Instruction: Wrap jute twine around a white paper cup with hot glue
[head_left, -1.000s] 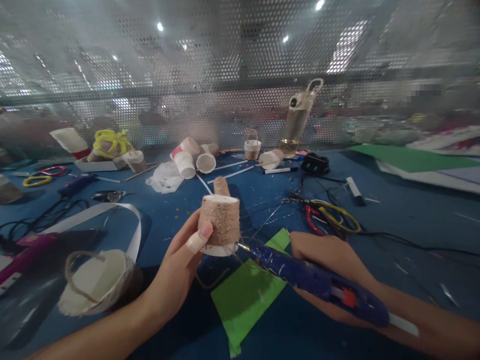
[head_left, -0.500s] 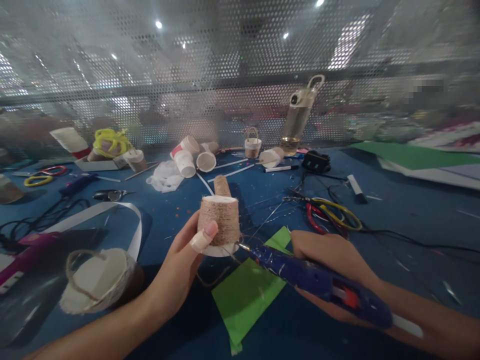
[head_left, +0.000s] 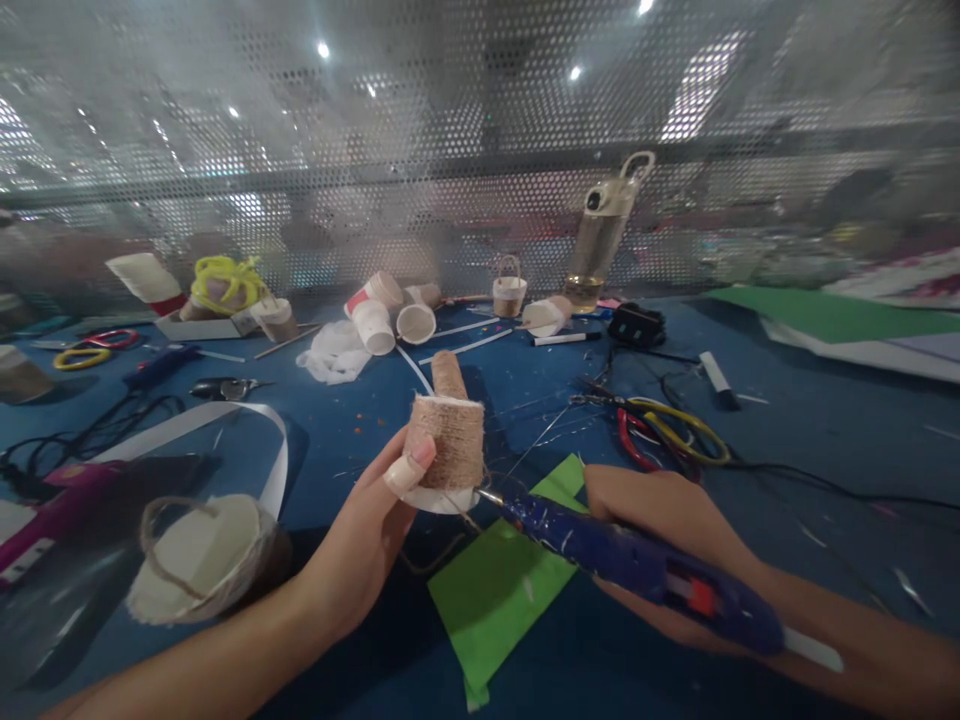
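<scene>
A small cup wrapped in brown twine point(head_left: 454, 445) is held in my left hand point(head_left: 375, 520), with the thumb across its side and its white rim facing down. My right hand point(head_left: 667, 530) is wrapped round a dark blue glue gun point(head_left: 600, 550) with a white glue stick at its back end. The metal nozzle is at the lower right edge of the twine, close to the rim; whether they touch is hard to tell. A loose end of twine hangs below the cup. Under both lies green paper point(head_left: 499, 590).
A white basket with a twine handle point(head_left: 199, 560) sits at the left near a magenta glue gun point(head_left: 60, 510). Scissors point(head_left: 675, 430) and cables lie at the right. Cups point(head_left: 375, 325) and a bottle point(head_left: 600, 240) stand further back.
The cup has tilted and turned slightly in my left hand, its upper end showing less. The glue gun stays by the lower edge. The whole view has shifted a little.
</scene>
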